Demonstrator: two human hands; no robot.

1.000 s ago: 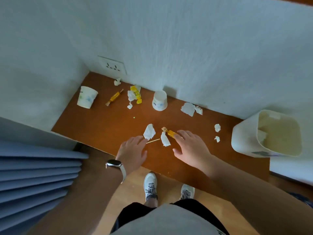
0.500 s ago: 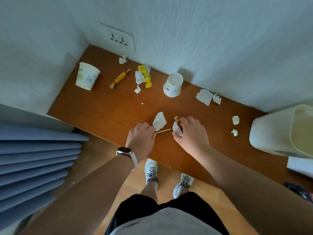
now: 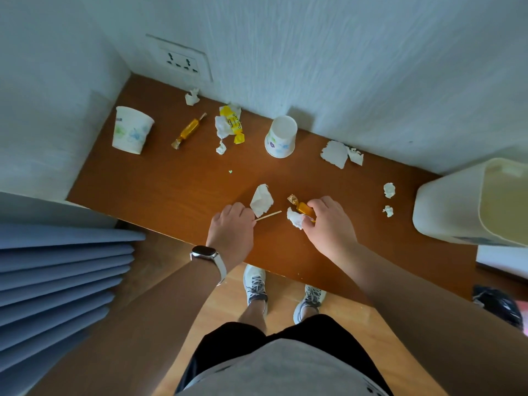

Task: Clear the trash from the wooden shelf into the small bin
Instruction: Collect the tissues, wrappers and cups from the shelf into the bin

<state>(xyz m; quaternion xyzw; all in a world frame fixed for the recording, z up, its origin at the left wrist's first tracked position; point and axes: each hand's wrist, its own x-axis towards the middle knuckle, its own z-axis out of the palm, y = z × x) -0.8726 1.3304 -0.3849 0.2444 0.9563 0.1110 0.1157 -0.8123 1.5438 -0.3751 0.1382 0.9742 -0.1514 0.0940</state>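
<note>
My right hand (image 3: 328, 224) is closed on an orange candy wrapper (image 3: 300, 205) and a crumpled white tissue scrap (image 3: 295, 220) near the front of the wooden shelf (image 3: 171, 190). My left hand (image 3: 231, 227) pinches the end of a thin wooden stick (image 3: 270, 215), beside a folded white paper scrap (image 3: 261, 200). The small white bin (image 3: 451, 207) stands at the shelf's right end, its opening tipped toward me. Two paper cups (image 3: 131, 130) (image 3: 281, 137), another orange candy (image 3: 188, 130), a yellow wrapper (image 3: 233, 124) and several tissue bits lie further back.
White walls close the shelf at the back and left, with a socket plate (image 3: 181, 61) above the corner. Grey-blue curtain folds (image 3: 57, 278) hang at lower left. My feet stand on the wooden floor below the shelf's front edge. A dark object (image 3: 497, 305) lies at lower right.
My right hand has closed around the candy wrapper and tissue scrap. My left hand has curled onto the stick's end. The view has tilted closer to the shelf.
</note>
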